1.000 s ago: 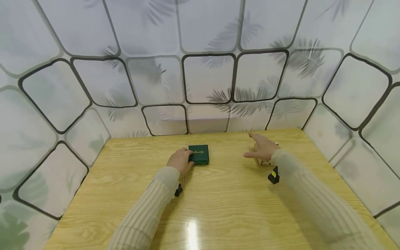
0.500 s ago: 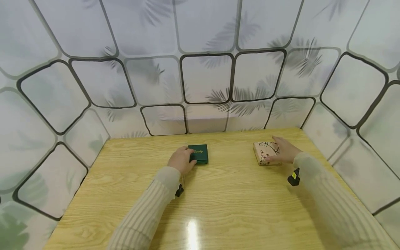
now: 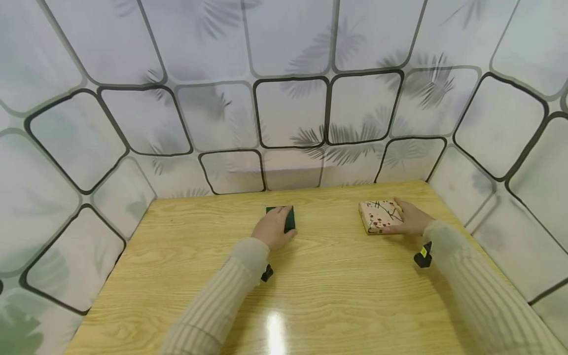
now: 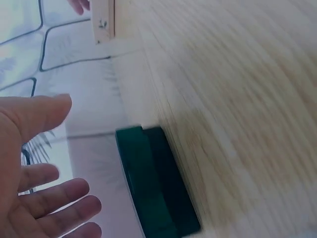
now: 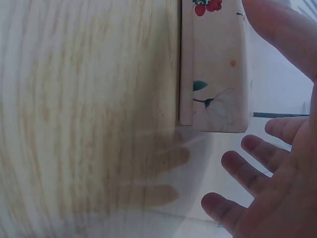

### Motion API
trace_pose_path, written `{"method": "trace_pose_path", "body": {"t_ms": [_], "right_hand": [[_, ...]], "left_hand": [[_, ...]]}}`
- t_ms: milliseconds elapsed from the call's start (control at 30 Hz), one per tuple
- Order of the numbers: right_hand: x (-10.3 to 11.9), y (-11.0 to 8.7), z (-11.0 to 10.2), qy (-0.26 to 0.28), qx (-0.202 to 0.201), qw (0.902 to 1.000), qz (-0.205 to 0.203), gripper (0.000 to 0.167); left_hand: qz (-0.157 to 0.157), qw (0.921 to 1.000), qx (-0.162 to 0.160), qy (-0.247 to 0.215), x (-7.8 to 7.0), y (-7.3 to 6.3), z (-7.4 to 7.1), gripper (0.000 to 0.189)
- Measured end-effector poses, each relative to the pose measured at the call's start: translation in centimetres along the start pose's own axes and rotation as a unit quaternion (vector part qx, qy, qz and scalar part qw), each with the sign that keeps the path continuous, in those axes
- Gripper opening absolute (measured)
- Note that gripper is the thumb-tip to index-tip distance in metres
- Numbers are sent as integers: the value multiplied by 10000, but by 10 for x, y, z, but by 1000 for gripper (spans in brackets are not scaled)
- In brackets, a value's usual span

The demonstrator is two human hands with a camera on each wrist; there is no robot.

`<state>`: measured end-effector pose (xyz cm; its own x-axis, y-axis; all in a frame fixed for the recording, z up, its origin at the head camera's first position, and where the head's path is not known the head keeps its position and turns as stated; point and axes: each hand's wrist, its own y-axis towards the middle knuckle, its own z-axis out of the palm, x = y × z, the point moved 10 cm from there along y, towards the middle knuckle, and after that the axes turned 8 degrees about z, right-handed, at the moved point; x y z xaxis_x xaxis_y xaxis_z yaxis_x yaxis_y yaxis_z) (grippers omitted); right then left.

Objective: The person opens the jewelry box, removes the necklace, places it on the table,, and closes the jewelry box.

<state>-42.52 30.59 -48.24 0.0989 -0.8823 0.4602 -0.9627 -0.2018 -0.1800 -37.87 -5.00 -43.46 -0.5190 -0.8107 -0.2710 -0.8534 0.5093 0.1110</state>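
A small dark green box (image 3: 289,223) with a lid lies toward the back of the table. My left hand (image 3: 273,229) hovers over it, covering most of its top in the head view. In the left wrist view the left hand's fingers (image 4: 69,196) are spread apart, with a gap between them and the green box (image 4: 153,186). Farther right lies a cream box (image 3: 377,216) printed with red blossoms and dark branches. At its right side is my right hand (image 3: 410,219), thumb along the near edge. The right wrist view shows its fingers (image 5: 247,171) loosely spread beside the floral box (image 5: 220,74).
Both boxes rest on a light wood-grain table (image 3: 328,291). A pale curtain (image 3: 293,113) with dark rounded outlines and leaf prints encloses the back and both sides. A dark wrist camera (image 3: 423,256) hangs under the right sleeve.
My left hand has shifted right from the green box's left edge to above its top. The right hand has drawn back rightward from over the floral box to its right side. Both boxes stay put.
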Motion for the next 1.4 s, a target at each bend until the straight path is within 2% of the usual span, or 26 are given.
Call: {"method": "trace_pose_path", "body": {"t_ms": [200,467,767,967,1267,1400], "right_hand": [[-6,1,5,281,157,9994,106,121],[-6,3,6,318,160,9994,18,122],[-1,2,6,284,246,9992,121,123],[8,0,5,214,274,9994,88,121],[7,5,9,397,341,9986,57,118],[5,7,12,435,376,9983,82,119]], "left_hand": [[-15,9995,128,-295,-18,11,8,90],[114,9976,313,-609,-45,27,20,95],[-21,9952,544,-816,-52,35,37,92],[-74,9946,638,-817,-58,40,43,90],[-41,9938,883,-674,-81,57,57,91],[-14,9950,865,-497,-93,65,63,90]]}}
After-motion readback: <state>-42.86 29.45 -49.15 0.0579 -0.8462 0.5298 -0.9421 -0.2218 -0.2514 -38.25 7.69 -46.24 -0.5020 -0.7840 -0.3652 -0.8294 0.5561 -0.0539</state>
